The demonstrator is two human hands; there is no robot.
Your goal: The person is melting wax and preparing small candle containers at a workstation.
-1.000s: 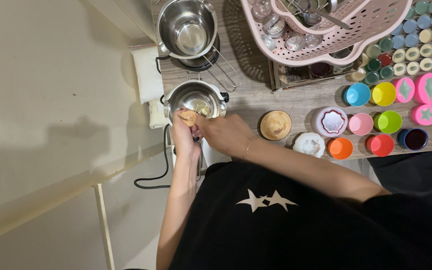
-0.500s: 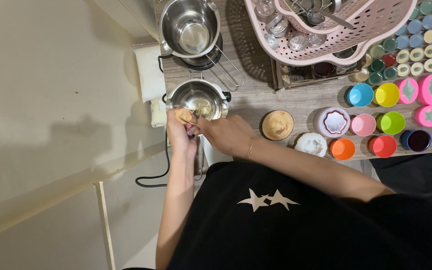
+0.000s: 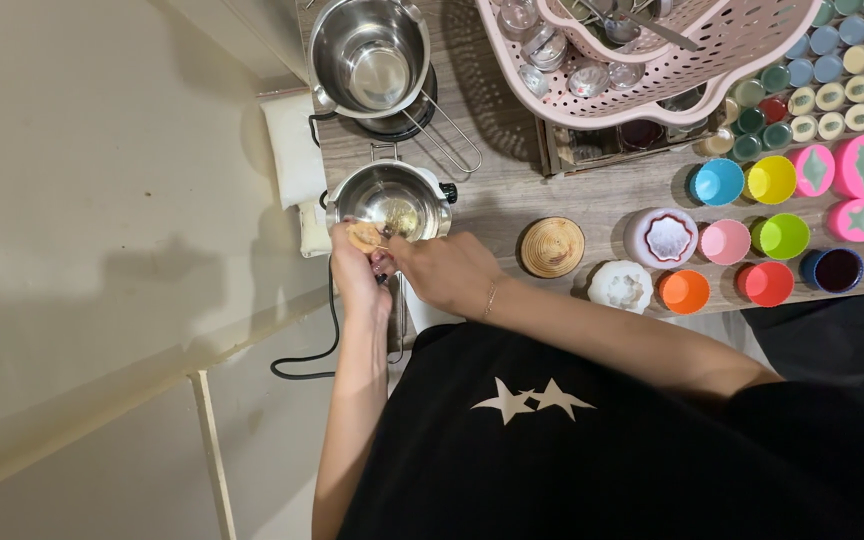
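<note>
My left hand holds a small round tan piece at the near rim of a steel pot that sits on the wooden table. My right hand is right beside it, fingers pinched on a thin tool that touches the tan piece. A bit of pale yellowish material lies in the pot's bottom. The tool's tip is too small to make out.
A second steel pot with a wire handle sits farther back. A pink basket of jars stands at the back right. A round wooden lid, white moulds and several coloured cups fill the right side. A black cable hangs off the table's left edge.
Both hands stay at the pot's near rim. The tan piece has shifted slightly left and lower against the rim; the view has moved a little.
</note>
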